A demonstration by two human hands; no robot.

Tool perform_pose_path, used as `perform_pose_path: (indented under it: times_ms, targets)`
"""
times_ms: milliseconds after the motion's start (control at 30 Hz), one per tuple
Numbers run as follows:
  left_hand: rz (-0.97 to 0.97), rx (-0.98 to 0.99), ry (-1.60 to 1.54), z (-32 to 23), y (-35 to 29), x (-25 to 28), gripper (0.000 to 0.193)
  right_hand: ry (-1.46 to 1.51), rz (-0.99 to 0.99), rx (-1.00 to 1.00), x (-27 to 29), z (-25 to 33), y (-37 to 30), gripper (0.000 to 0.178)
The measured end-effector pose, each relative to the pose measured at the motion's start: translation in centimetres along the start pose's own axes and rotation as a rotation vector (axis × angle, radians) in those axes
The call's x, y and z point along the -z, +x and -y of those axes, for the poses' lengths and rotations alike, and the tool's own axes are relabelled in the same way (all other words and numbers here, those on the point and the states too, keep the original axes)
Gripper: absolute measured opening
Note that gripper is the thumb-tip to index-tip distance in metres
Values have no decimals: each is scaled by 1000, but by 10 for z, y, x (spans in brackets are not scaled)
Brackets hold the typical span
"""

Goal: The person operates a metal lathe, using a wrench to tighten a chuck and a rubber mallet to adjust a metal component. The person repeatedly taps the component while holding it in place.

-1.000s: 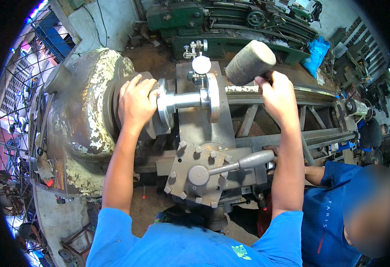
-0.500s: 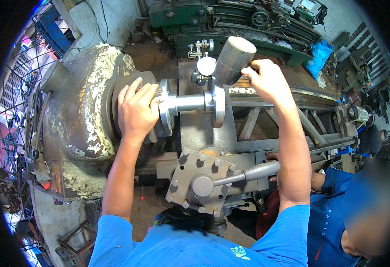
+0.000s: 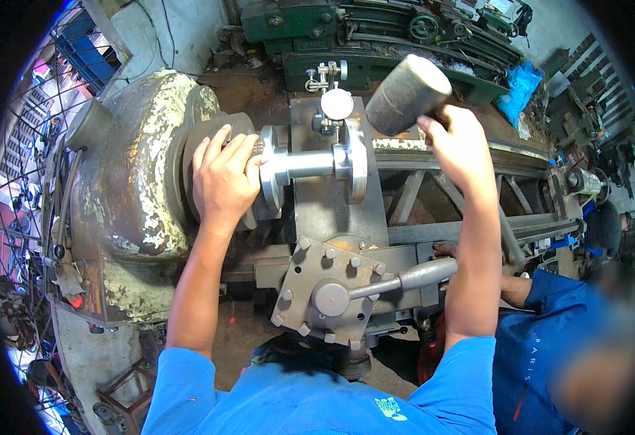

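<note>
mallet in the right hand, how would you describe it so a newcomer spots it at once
From the lathe's big, paint-flaked headstock, look right to the raised right hand. It grips the mallet, a thick grey cylinder with a pale end, far bulkier than the round, white-faced dial gauge left of it.

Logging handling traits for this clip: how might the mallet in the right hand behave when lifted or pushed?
The mallet is likely head-heavy, its thick cylinder bulking large beside the right hand. Its round sides suggest it could roll if laid down and pushed. Its even outline hints at stiffness.
</note>
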State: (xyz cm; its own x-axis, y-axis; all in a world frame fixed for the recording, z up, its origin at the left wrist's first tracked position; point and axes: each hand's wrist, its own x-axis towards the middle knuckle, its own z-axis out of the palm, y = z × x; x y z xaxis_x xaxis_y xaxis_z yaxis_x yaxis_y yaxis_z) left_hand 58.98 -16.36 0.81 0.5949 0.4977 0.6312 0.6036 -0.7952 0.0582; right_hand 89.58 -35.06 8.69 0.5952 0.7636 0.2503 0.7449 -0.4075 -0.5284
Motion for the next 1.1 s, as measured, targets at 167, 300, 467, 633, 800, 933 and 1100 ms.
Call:
perform_pose_path:
  times_ms: [167,300,467,633,800,933,1100]
  targets:
    - [-47,-19,10,-2,-5,-1,32,255,-97,-147,27,11,-80,25]
    - [-51,-5,21,-5,-13,0,32,263,-205,-17,33,30,-140,21]
    - [-98,-37,41,-7,-21,-2,34,273,-219,-13,13,35,-160,16]
    - [-119,-38,56,-7,-28,-4,33,329,-206,-67,6,34,-159,16]
    - [-123,-32,58,-9,-34,-5,34,232,-165,-35,16,21,-130,20]
    - [-134,-38,57,-10,-37,-5,35,224,-147,34,10,2,-69,23]
    - [-139,-28,51,-11,-37,-4,34,53,-21,76,-7,-1,-4,30]
